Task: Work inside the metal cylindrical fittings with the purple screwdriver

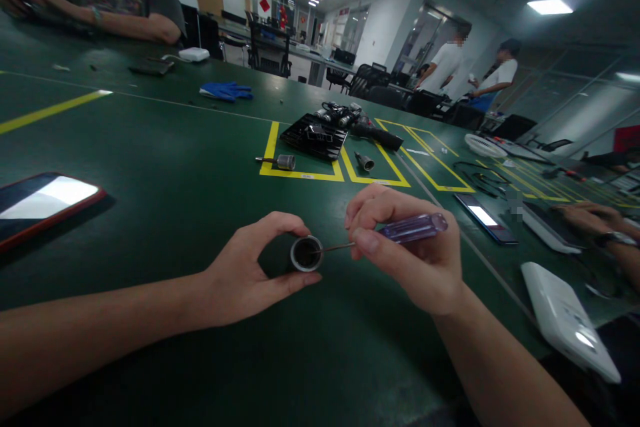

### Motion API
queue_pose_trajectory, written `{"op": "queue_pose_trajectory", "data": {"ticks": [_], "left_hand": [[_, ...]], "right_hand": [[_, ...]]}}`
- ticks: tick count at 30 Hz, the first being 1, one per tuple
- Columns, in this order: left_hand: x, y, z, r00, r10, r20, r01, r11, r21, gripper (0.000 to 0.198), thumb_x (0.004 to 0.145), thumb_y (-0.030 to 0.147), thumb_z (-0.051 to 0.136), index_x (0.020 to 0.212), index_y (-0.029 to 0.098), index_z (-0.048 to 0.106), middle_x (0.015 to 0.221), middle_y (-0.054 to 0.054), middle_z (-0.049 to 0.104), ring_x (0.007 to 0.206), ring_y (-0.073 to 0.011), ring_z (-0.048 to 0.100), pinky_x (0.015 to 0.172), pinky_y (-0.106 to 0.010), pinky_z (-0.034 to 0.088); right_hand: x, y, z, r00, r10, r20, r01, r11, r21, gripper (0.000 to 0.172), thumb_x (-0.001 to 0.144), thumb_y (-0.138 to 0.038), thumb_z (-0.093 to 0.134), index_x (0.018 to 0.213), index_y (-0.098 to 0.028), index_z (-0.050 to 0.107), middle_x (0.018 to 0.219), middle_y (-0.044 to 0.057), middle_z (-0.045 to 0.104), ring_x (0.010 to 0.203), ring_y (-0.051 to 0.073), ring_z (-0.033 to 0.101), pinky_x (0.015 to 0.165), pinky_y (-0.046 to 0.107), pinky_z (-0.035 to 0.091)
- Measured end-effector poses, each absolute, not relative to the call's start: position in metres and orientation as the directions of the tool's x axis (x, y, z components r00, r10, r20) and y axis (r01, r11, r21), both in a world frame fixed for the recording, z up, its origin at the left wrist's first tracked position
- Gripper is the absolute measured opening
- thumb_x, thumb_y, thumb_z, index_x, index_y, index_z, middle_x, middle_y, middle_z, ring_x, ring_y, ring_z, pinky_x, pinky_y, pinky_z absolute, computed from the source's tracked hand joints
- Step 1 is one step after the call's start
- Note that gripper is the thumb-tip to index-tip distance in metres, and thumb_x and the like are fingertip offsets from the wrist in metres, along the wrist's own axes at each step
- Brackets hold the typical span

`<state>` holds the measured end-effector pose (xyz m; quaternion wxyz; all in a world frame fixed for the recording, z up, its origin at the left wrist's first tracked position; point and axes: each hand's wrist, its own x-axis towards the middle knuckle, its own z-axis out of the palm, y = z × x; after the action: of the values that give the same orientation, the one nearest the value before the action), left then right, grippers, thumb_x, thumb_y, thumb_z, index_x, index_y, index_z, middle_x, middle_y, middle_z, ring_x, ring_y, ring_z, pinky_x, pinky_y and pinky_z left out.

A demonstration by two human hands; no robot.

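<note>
My left hand [245, 273] grips a short, hollow metal cylinder [293, 259] between thumb and fingers, its round mouth facing me and dark inside. In my right hand [415, 253] is a screwdriver [413, 228] with a clear purple handle. Its thin shaft points left, and the tip reaches into the cylinder's mouth. What the tip touches inside is too dark to make out. Beyond my hands, a similar metal cylinder with a thin shank [286, 161] lies on the table, and another small metal cylinder [367, 162] lies to its right.
Yellow tape [320, 177] marks boxes on the green table [165, 167]. A black ribbed tray [315, 140] and dark tools [375, 133] lie beyond. Phones lie at left [45, 203] and right [485, 219], near a white device [567, 320]. A blue glove [225, 91] and co-workers' arms are farther off.
</note>
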<state>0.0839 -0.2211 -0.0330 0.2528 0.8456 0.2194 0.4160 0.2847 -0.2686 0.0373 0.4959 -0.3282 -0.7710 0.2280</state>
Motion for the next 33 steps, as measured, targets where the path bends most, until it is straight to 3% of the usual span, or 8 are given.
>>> {"op": "queue_pose_trajectory", "data": {"ticks": [33], "left_hand": [[0.083,-0.2235,-0.0306,0.563,0.582,0.588,0.147,-0.77,0.621,0.035,0.073,0.026,0.071,0.1,0.022,0.049,0.092,0.0,0.06,0.084,-0.0165,0.063,0.074,-0.03,0.052]], "right_hand": [[0.2822,-0.2703,0.0353,-0.259,0.705,0.66,0.214,0.708,-0.673,0.012,0.08,-0.016,0.059,0.068,-0.014,0.059,0.066,0.004,0.056,0.073,0.018,0.056,0.069,0.036,0.044]]}}
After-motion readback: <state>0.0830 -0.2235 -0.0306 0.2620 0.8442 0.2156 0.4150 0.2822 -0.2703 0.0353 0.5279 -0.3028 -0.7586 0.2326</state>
